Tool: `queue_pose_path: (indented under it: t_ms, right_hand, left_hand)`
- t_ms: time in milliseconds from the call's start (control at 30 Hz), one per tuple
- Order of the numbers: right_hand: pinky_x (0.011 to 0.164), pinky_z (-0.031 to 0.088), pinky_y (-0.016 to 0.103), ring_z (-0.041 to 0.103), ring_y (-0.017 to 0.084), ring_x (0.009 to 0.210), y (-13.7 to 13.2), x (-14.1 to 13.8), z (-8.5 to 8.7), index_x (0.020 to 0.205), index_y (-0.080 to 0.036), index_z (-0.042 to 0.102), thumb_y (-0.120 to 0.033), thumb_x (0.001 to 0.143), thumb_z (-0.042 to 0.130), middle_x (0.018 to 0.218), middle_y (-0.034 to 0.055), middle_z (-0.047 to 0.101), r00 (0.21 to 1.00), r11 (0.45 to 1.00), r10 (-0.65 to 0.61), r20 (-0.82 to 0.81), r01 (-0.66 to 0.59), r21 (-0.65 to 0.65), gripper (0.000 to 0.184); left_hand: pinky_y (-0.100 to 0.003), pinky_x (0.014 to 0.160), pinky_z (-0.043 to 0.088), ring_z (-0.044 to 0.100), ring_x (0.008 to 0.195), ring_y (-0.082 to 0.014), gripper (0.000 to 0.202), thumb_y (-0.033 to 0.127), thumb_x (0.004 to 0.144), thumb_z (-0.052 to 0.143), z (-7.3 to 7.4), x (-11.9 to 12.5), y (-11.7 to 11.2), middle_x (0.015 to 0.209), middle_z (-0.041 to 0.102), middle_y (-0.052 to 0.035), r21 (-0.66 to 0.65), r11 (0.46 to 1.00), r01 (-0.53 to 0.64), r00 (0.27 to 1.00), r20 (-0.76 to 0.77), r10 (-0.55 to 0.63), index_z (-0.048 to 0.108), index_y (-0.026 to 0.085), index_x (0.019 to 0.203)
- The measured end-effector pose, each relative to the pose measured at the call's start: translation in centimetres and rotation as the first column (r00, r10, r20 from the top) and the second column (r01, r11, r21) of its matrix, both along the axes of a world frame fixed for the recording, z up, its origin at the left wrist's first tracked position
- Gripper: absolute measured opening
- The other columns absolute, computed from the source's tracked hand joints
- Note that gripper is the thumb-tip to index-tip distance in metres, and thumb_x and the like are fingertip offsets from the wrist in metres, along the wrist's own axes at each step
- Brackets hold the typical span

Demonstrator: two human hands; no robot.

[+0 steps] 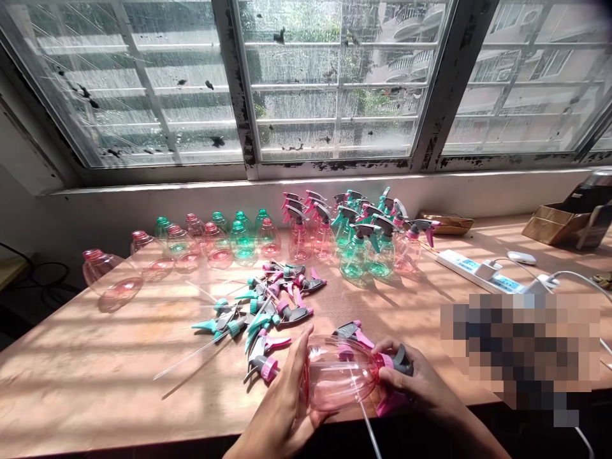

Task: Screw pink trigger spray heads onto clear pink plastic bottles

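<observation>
My left hand [291, 395] is wrapped around the base of a clear pink bottle [337, 376], which lies on its side above the table's front edge. At the bottle's neck, my right hand [411, 373] grips a trigger sprayer [402, 361] with a grey body and a pink collar. The collar meets the neck; I cannot tell whether it is screwed on. A thin clear tube [368, 424] slants down below the bottle. Another pink and grey sprayer [356, 331] lies partly hidden behind the bottle. Loose pink and teal sprayers [282, 312] are piled just beyond my left hand.
Open pink and green bottles [243, 242] stand at the back left of the wooden table [119, 382]. Several bottles fitted with sprayers [354, 255] stand at back centre. To the right are a power strip [478, 271] with cables, a cardboard box [549, 223] and a blurred-out patch.
</observation>
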State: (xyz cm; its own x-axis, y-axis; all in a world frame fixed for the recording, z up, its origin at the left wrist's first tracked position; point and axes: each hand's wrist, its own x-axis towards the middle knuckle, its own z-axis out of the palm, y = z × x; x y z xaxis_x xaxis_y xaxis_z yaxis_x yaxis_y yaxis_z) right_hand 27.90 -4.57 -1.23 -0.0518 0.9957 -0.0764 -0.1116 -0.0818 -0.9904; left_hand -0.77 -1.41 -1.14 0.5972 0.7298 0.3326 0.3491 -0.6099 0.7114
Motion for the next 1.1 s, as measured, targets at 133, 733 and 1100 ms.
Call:
queue_pose_path:
  t_ms: [133, 733, 1100]
  right_hand:
    - [0.063, 0.054, 0.033, 0.068, 0.021, 0.062, -0.20, -0.29, -0.08, 0.098, -0.021, 0.065, -0.048, 0.071, 0.091, 0.071, -0.0009, 0.071, 0.997, 0.996, 0.068, -0.024, -0.069, -0.063, 0.047]
    - [0.063, 0.053, 0.031, 0.061, 0.018, 0.063, -0.31, -0.26, -0.14, 0.098, -0.019, 0.069, -0.046, 0.071, 0.091, 0.071, -0.0024, 0.065, 0.999, 0.999, 0.044, 0.005, -0.044, -0.015, 0.045]
    - [0.060, 0.053, 0.030, 0.064, 0.018, 0.061, -0.18, -0.18, -0.25, 0.099, -0.020, 0.067, -0.046, 0.074, 0.089, 0.071, -0.0020, 0.068, 0.995, 0.996, 0.088, -0.046, -0.089, -0.024, 0.043]
  left_hand:
    - [-0.060, 0.122, 0.033, 0.031, 0.153, -0.0420, 0.122, 0.055, 0.086, 0.078, 0.24, -0.16, -0.04, 0.170, 0.026, -0.0162, -0.036, 0.999, -0.003, 1.000, -0.009, 0.002, -0.014, 0.034, 0.164]
    - [-0.060, 0.118, 0.039, 0.024, 0.156, -0.0409, 0.108, 0.060, 0.094, 0.064, 0.23, 0.03, -0.18, 0.174, 0.008, -0.0140, -0.012, 1.000, 0.001, 1.000, 0.014, 0.000, -0.017, 0.036, 0.163]
    - [-0.058, 0.123, 0.031, 0.025, 0.156, -0.0380, 0.078, 0.036, 0.105, 0.050, 0.09, 0.09, -0.03, 0.174, 0.006, -0.0119, 0.038, 0.999, 0.010, 1.000, 0.010, -0.011, -0.001, 0.036, 0.165]
